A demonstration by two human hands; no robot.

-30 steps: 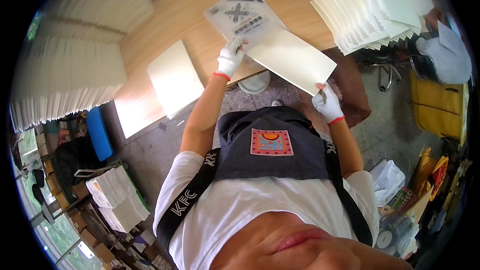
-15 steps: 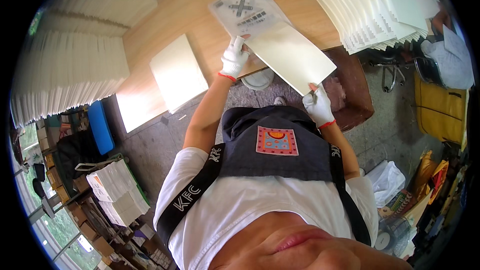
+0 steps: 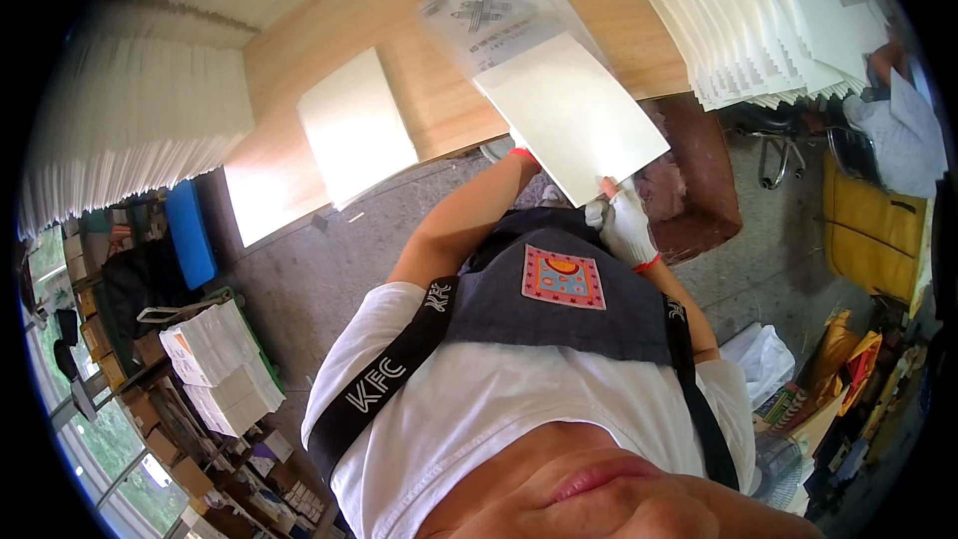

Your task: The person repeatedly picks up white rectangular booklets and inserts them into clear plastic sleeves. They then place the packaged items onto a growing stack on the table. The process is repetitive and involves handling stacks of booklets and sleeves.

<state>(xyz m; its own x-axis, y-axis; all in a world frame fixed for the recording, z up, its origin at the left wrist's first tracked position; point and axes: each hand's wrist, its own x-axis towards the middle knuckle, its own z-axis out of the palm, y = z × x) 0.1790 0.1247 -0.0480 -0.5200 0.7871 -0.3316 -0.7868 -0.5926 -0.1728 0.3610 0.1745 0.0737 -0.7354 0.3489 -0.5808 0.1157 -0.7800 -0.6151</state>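
A thin white booklet [image 3: 574,115] is tilted over the table's near edge, in front of me. My right hand [image 3: 629,227], in a white glove with a red cuff, pinches its near corner, the bare thumb tip lying on top. My left hand [image 3: 518,140] is beneath the booklet's left side; only a bit of glove and its red cuff show, and its fingers are hidden. Under the booklet's far end lie translucent printed plastic sleeves [image 3: 489,15] with a crossed-pencils picture. Left of them, a white paper stack [image 3: 357,128] reaches the table's edge.
Tall paper stacks [image 3: 140,90] fill the table's left side. Fanned white booklets [image 3: 743,25] stand at the right of the wooden table [image 3: 419,70]. A brown box-like seat [image 3: 714,170] is below the table's edge, with a chair [image 3: 783,145] and yellow bag [image 3: 873,225] farther right.
My left hand has gone from the sleeves' near edge to underneath the booklet. The booklet has turned and come slightly nearer me, and my right hand moved a little down with it.
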